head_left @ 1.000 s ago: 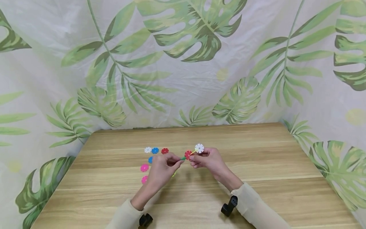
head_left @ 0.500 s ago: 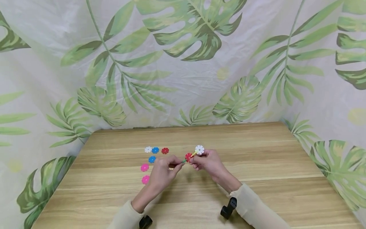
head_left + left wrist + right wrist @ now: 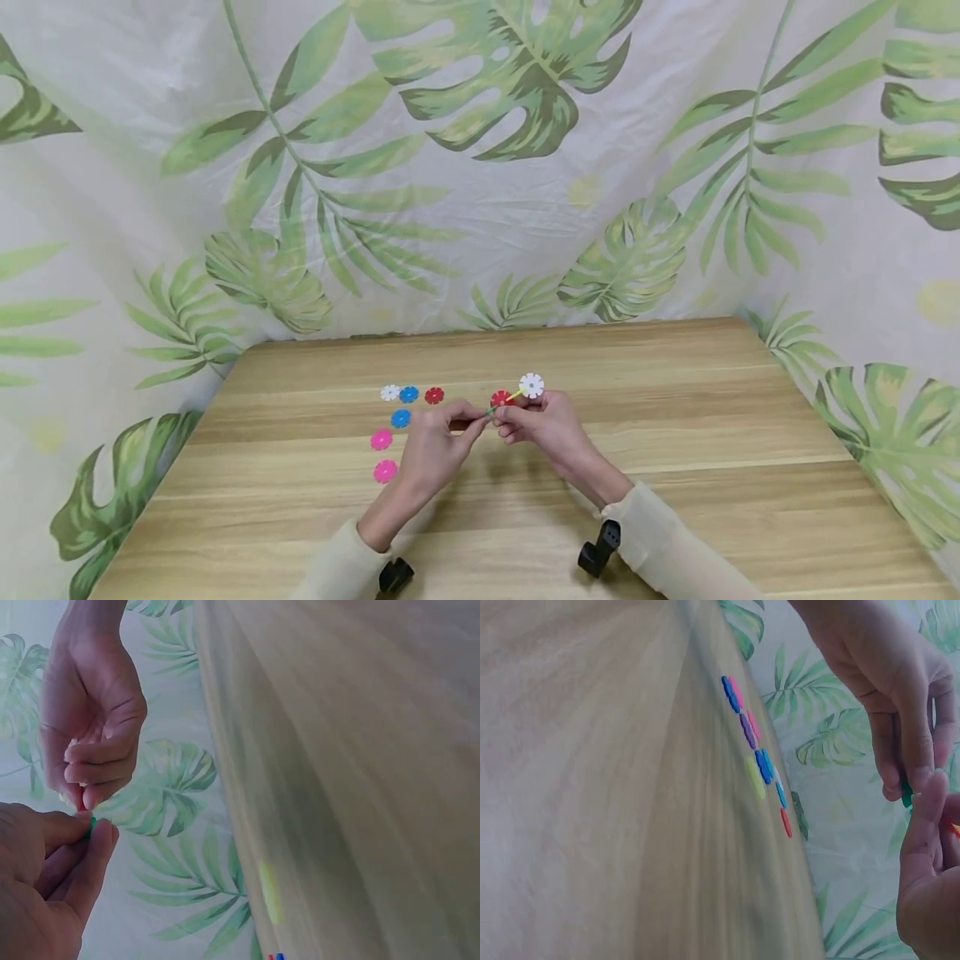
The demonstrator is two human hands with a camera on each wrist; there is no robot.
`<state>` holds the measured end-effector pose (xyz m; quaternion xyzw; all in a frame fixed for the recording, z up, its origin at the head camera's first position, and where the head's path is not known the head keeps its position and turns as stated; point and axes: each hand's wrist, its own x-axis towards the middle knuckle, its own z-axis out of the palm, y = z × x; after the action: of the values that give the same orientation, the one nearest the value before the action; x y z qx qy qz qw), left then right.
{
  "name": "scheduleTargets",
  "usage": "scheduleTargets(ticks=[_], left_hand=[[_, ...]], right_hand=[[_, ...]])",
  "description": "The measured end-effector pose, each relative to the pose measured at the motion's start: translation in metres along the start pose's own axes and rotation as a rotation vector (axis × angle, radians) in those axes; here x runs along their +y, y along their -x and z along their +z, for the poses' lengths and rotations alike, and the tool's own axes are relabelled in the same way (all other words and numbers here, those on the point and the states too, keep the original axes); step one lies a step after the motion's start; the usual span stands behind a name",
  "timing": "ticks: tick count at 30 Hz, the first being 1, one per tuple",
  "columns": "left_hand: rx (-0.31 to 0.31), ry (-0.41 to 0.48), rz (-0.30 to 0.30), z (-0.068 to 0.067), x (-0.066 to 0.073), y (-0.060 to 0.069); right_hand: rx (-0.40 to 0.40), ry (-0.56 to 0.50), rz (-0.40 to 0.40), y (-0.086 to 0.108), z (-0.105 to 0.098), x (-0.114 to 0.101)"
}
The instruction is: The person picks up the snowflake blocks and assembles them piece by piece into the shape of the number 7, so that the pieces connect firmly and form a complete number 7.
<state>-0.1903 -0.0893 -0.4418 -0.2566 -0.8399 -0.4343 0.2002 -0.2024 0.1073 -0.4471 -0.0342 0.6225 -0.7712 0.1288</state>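
Note:
In the head view, my left hand (image 3: 435, 446) pinches a green notched plastic disc (image 3: 491, 409), seen edge-on. My right hand (image 3: 551, 429) holds a small chain between thumb and fingers: a red notched disc (image 3: 501, 399), a yellow disc (image 3: 516, 394) seen edge-on, and a white notched disc (image 3: 532, 385). At the red disc's left edge, the green one meets it; whether their slots interlock cannot be told. Both hands are above the table, fingertips almost touching. Fingers hide most of the green disc (image 3: 907, 793) in the right wrist view.
Loose discs lie left of my hands on the wooden table (image 3: 675, 517): white (image 3: 389, 392), blue (image 3: 408, 394), red (image 3: 434, 396), and pink (image 3: 385, 472). The right wrist view also shows a yellow disc (image 3: 755, 778) and a purple disc (image 3: 748, 730). A leaf-print cloth (image 3: 487, 208) hangs behind.
Both hands have drawn closer together, the left moving slightly right. The green disc now overlaps the red disc's lower left edge. The chain with the white disc has shifted slightly right.

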Motion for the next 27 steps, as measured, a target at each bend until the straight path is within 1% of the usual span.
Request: scheduleTargets(ticks=[4,6,7,8,10,13,16,18,22,25,27], left_hand=[[0.003,0.026,-0.026,-0.001,0.000,-0.002],[-0.024,0.031,-0.048,-0.004,-0.001,-0.003],[-0.045,0.026,-0.071,-0.006,-0.002,-0.003],[-0.071,0.021,-0.100,-0.009,-0.003,-0.004],[-0.130,0.000,-0.182,-0.017,-0.008,-0.004],[-0.214,-0.043,-0.310,-0.033,-0.022,-0.005],[-0.275,-0.101,-0.379,-0.052,-0.041,-0.005],[-0.306,-0.138,-0.400,-0.063,-0.054,-0.004],[-0.365,-0.189,-0.418,-0.086,-0.078,0.002],[-0.403,-0.224,-0.428,-0.099,-0.090,0.007],[-0.422,-0.252,-0.439,-0.105,-0.094,0.010]], right_hand=[[-0.015,-0.013,-0.020,0.002,-0.001,-0.003],[-0.013,-0.022,-0.022,0.002,-0.002,-0.004],[-0.010,-0.025,-0.021,0.001,-0.003,-0.004],[-0.004,-0.029,-0.019,0.001,-0.004,-0.004],[0.005,-0.031,-0.014,0.000,-0.007,-0.004],[0.014,-0.014,-0.006,-0.003,-0.009,-0.004],[0.016,0.014,0.004,-0.004,-0.011,-0.005],[0.014,0.030,0.007,-0.004,-0.012,-0.005],[0.009,0.041,0.010,-0.005,-0.012,-0.007],[0.003,0.043,0.016,-0.006,-0.011,-0.007],[0.003,0.043,0.021,-0.006,-0.011,-0.005]])
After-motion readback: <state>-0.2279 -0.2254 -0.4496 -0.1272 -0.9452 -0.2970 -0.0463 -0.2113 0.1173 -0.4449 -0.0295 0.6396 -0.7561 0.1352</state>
